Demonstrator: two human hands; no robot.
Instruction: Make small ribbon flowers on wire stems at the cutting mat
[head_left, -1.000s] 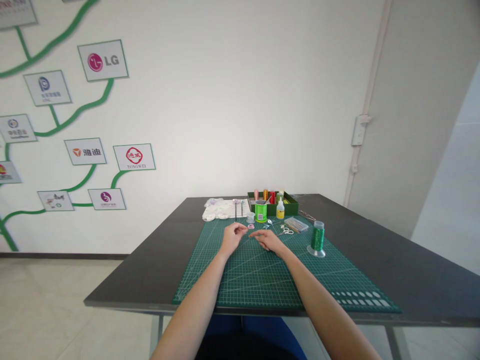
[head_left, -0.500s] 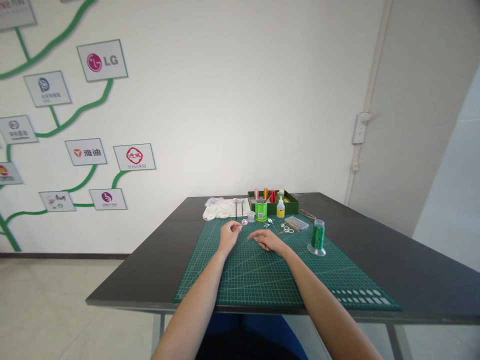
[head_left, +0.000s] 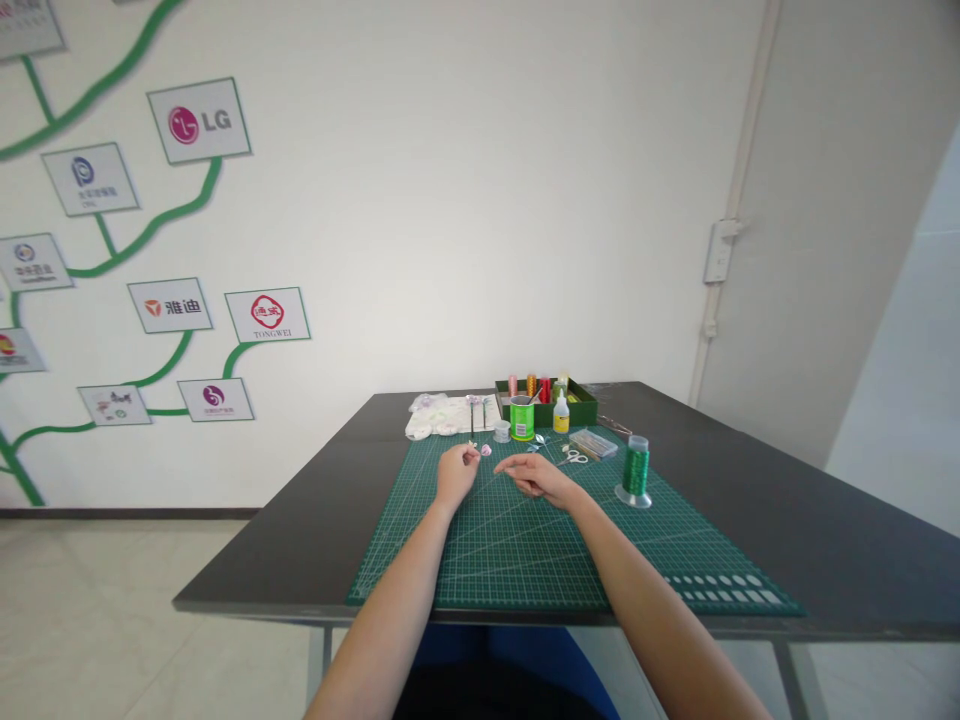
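Observation:
My left hand [head_left: 458,474] is closed, pinching a small pink-and-white piece [head_left: 486,450] that looks like a little flower and sticks out past the fingertips on the right. Close by on the right, my right hand [head_left: 538,476] has its index finger and thumb together, pointing at the left hand. Whatever lies between those fingertips is too small to make out. Both hands are over the green cutting mat [head_left: 517,560]. Beyond them are a small clear tub [head_left: 502,432] and a bright green can [head_left: 522,419].
White scissors [head_left: 576,457] and a clear case [head_left: 594,444] lie right of the hands. A green thread spool [head_left: 636,468] stands further right. At the back are a glue bottle [head_left: 561,412], a green box [head_left: 585,410] with thread spools, and a white cloth-like bundle [head_left: 442,418].
The small pink-and-white piece has turned and shifted slightly left and down with my left hand. My right hand stays almost in place, its fingers a little changed in pose.

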